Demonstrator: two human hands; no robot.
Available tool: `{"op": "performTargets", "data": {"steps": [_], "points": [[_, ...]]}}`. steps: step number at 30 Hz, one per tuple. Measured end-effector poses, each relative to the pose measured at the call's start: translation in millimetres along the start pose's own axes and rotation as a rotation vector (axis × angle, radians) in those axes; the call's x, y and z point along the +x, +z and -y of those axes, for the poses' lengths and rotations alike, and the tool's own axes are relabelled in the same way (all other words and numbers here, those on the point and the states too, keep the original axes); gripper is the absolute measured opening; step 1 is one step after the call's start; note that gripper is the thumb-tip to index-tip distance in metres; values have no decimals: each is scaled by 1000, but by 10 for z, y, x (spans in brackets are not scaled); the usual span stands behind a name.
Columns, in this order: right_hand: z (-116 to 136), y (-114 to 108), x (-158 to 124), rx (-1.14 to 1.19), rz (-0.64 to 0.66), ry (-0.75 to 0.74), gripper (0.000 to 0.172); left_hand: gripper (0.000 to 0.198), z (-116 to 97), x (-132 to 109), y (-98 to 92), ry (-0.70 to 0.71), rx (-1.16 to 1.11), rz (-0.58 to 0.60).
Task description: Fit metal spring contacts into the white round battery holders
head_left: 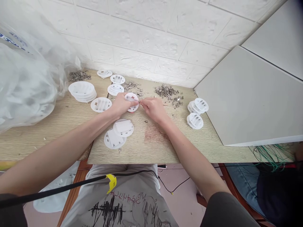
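Observation:
My left hand grips a round white plastic battery holder, its slotted face turned up and the thumb lying across it. At the disc's right edge, my right hand pinches a small metal piece whose exact shape is too small to make out. Two more discs lie overlapped, flat side up, just below my left hand. Behind the hands spread heaps of small metal contacts. One loose metal piece sits on the wood under my right hand.
Stacked white discs stand at the left, beside a large clear plastic bag. Two stacks of slotted discs are at the right, near a grey panel. A white brick-patterned wall borders the wooden table. A black cable crosses in front.

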State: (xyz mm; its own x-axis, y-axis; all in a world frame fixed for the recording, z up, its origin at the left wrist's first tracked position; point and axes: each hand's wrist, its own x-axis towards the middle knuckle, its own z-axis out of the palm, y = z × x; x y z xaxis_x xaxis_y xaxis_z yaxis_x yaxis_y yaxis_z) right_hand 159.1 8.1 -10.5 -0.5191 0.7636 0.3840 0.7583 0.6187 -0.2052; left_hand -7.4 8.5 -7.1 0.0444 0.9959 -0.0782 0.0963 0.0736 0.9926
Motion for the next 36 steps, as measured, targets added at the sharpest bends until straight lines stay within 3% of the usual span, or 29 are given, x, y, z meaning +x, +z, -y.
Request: {"op": "performTargets", "data": {"steps": [9, 22, 36], "points": [[7, 12, 14, -21, 40, 13, 31, 20, 11, 17, 12, -1, -10, -7], [-24, -36, -11, 74, 54, 146, 31, 35, -38, 3, -17, -5, -16, -1], [-40, -48, -27, 102, 103, 87, 27, 30, -49, -3, -23, -19, 2, -17]]}}
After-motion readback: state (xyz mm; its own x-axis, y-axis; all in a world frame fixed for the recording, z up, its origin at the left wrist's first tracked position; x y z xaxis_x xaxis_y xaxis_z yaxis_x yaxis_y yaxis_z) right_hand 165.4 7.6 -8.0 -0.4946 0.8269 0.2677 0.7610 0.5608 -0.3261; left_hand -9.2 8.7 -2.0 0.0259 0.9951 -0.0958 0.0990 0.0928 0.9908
